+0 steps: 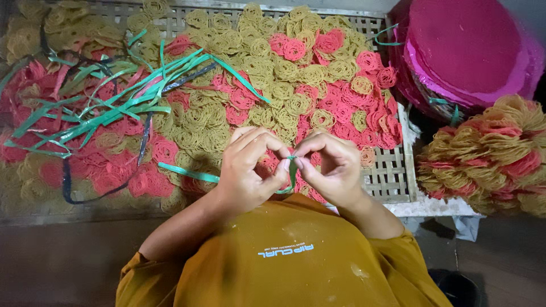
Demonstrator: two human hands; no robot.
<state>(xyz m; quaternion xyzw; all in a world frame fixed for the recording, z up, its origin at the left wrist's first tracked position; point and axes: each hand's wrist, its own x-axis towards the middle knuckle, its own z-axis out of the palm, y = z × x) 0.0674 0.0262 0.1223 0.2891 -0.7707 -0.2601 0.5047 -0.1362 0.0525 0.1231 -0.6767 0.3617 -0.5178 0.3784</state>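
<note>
My left hand (249, 170) and my right hand (333, 167) meet close to my chest, both pinching a thin green plastic strip (187, 171). The strip runs from between my fingertips out to the left over the tray. Under my hands lies a woven bamboo tray (392, 170) covered with several round yellow and pink coiled noodle crackers (284, 85). My fingers hide whatever part of the strip lies between them.
A loose heap of green and dark strips (108, 108) lies on the tray's left half. A stack of pink round sheets (472, 51) stands at the upper right. A tied bundle of yellow and pink crackers (489, 153) sits at the right.
</note>
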